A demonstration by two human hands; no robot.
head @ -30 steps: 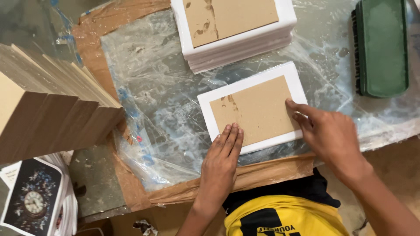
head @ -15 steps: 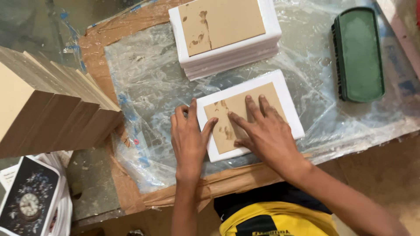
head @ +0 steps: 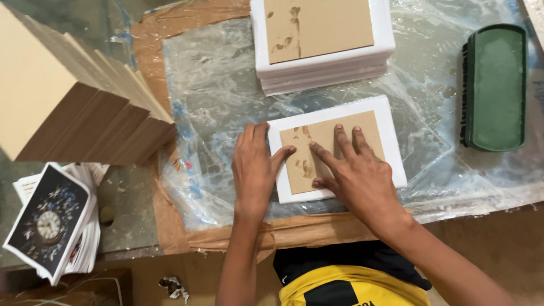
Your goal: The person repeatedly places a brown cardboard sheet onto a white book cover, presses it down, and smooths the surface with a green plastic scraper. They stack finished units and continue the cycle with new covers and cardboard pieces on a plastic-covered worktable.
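The left hand [head: 255, 167] lies flat and open on the left edge of the white sheet [head: 391, 141]. The right hand [head: 354, 173], fingers spread, presses the brown board [head: 365, 127] glued on it. This looks like the pressing-down step. At twelve o'clock sits a finished stack [head: 323, 62]; at three o'clock, a green brush [head: 493, 88].

- Matt brown cardboard panel [head: 334, 150], damp-stained, on a smooth white paper sheet [head: 391, 136].
- Glossy, wrinkled clear plastic film [head: 215, 85] over rough brown paper [head: 164, 34].
- Matt tan boards [head: 68, 107], raw edges.
- Dark green plastic brush [head: 494, 88], dull back.
- Glossy printed covers [head: 48, 221].
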